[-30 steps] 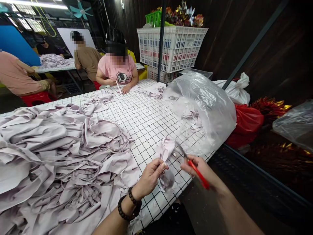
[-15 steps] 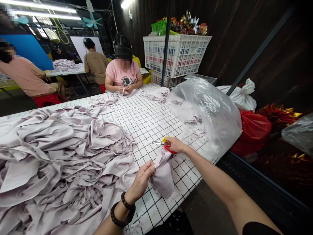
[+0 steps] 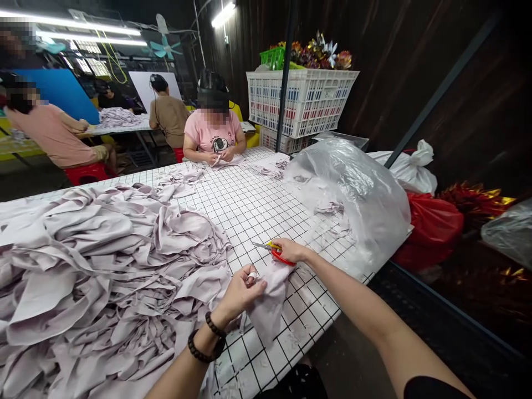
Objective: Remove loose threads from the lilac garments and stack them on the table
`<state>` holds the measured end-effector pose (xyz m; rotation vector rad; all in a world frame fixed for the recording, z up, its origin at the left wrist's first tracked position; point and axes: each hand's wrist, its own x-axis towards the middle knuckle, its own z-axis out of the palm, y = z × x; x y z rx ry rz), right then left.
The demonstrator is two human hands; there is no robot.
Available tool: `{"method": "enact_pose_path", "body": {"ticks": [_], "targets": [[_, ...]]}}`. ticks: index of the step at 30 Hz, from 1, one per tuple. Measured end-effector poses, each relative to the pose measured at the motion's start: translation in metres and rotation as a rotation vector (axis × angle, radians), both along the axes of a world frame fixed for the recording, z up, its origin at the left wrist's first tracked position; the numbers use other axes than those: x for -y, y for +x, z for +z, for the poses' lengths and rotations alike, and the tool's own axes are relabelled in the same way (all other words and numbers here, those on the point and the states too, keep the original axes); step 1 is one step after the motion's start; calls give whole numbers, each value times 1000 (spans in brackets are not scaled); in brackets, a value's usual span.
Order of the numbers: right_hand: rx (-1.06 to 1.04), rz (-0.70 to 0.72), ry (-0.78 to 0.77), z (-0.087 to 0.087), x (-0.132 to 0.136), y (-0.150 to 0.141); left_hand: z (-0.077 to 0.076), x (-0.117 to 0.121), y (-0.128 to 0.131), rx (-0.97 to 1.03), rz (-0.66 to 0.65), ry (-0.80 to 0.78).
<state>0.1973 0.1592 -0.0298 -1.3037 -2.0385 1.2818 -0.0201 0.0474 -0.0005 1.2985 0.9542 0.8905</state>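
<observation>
Gridded table (image 3: 245, 205); scissors (image 3: 270, 246) point left in right hand (image 3: 293, 251), long axis crosswise.

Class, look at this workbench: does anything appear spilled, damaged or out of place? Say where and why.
Pale scraps litter the gridded tabletop along its near edge, beside the cloth at the left hand; they lie loose and scattered, which looks untidy. The fabric pile is tangled, though that may be normal. Nothing looks clearly damaged.

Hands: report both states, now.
Left hand: part-curled at the cloth; whether it grips cannot be told.
Right hand: closed, holding scissors.
</observation>
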Motion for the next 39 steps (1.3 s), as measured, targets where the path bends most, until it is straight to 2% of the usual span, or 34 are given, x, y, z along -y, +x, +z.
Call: {"method": "enact_pose_path", "body": {"ticks": [2,4,7,11,13,14,16,19,20,22,23,25,28,31,33,34,37,39], "targets": [[-48,-49,11,4,-2,8,7,-5,-7,-16,28,52],[-99,-110,33,12,-2,21,21,-18,-17,-39,42,119],[-160,-161,50,31,10,37,56,-55,-33,-142,-1,230],[-348,-221,-19,49,56,26,108,-122,-32,-424,-34,600],[-455,-319,-42,46,83,10,120,-151,-19,-622,-39,773],[-471,-379,-51,41,95,1,120,-161,-10,-723,-64,801],[-402,-488,-94,26,115,-11,108,-170,8,-829,-106,770],[-172,-558,-121,3,133,-16,70,-156,27,-842,-87,700],[-116,-552,-103,-3,138,-15,56,-145,28,-826,-50,650],[-52,-508,-68,-10,144,-15,30,-115,21,-688,93,408],[-29,-482,-60,-12,146,-17,18,-98,14,-665,124,319],[16,-441,-24,-16,149,-25,-3,-60,-3,-655,127,171],[56,-407,125,-21,147,-44,-27,-6,-20,-609,118,-34],[52,-399,194,-23,145,-56,-42,29,-20,-309,156,-310],[39,-420,207,-19,146,-57,-46,36,-12,-117,139,-448],[35,-432,222,-16,148,-57,-47,36,-7,-82,114,-483],[44,-476,247,-8,156,-53,-48,24,7,-217,92,-488],[45,-518,213,-6,161,-49,-52,14,13,-380,127,-405]]}}
